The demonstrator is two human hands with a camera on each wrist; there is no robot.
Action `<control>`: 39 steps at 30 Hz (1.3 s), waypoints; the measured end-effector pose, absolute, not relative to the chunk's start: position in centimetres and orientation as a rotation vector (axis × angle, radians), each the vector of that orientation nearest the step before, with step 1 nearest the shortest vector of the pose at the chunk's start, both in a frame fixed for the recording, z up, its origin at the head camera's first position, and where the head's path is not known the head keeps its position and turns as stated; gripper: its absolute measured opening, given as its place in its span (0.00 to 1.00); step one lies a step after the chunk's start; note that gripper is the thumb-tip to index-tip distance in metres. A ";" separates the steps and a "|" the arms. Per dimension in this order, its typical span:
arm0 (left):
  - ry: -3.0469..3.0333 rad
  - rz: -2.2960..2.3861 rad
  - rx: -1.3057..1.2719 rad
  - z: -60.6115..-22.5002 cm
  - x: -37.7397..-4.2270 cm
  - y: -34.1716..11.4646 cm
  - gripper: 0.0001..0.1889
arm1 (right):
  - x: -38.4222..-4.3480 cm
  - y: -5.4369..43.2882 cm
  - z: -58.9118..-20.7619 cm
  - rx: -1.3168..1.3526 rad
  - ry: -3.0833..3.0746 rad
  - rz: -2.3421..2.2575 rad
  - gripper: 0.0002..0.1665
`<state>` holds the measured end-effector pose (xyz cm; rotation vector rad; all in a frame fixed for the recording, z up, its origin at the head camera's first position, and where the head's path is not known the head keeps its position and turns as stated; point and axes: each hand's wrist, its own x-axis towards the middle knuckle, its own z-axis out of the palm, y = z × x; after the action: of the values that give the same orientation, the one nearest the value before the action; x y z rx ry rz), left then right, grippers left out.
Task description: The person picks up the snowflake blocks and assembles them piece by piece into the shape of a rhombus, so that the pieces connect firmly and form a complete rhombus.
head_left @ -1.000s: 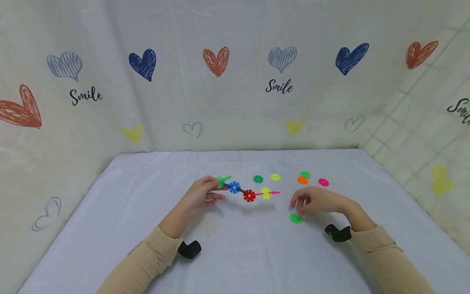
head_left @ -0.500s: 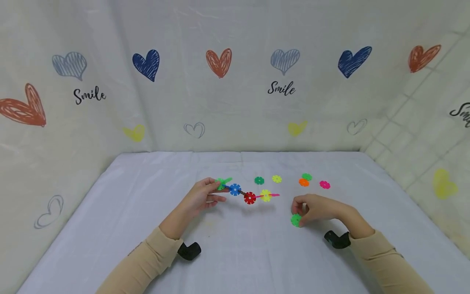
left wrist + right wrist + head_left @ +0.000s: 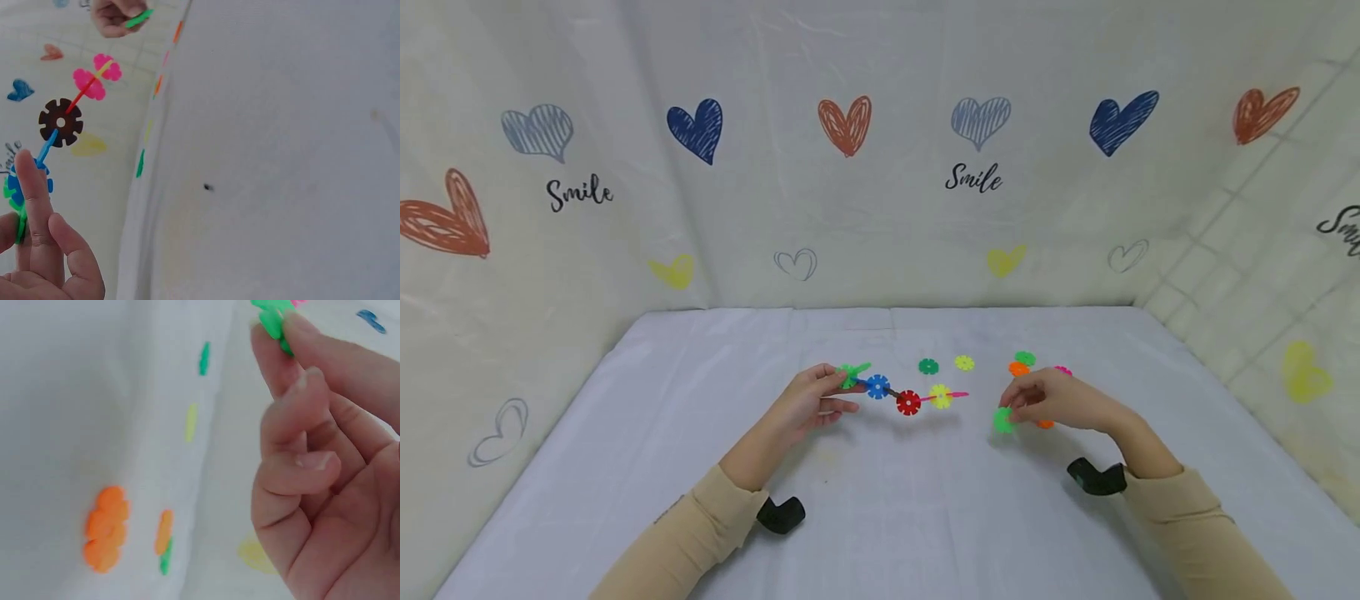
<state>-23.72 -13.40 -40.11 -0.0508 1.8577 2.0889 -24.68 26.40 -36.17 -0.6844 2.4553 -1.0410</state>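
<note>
My left hand (image 3: 812, 404) pinches the green end of a chain of slotted snowflake discs (image 3: 908, 402). From that end the chain runs through blue, brown, red and yellow to pink, held in the air. In the left wrist view, the brown disc (image 3: 60, 123) faces the camera, with two fingers extended beside the chain. My right hand (image 3: 1063, 402) pinches a loose green snowflake disc (image 3: 1003, 420) between thumb and index finger, right of the chain's pink end. The right wrist view shows that green disc (image 3: 273, 317) at the fingertips, the other fingers curled inward.
On the white cloth lie loose discs: dark green (image 3: 928, 367), yellow (image 3: 964, 362), orange (image 3: 1018, 368), light green (image 3: 1025, 357) and a partly covered pink one (image 3: 1062, 369). Another orange disc (image 3: 1045, 424) shows beneath my right hand. A curtain (image 3: 895, 217) with printed hearts hangs behind.
My right hand has reached down, taken hold of the green disc and lifted it off the cloth. The left hand and the chain stay nearly still.
</note>
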 end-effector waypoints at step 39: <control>1.816 2.134 0.058 -40.0 -22.4 -11.2 0.07 | -26.7 13.5 -36.5 -0.499 2.509 -1.571 0.17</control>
<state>-22.37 -11.20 -40.03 0.0576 1.8156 2.1343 -26.66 13.55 -36.49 -0.4995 2.5086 -1.5707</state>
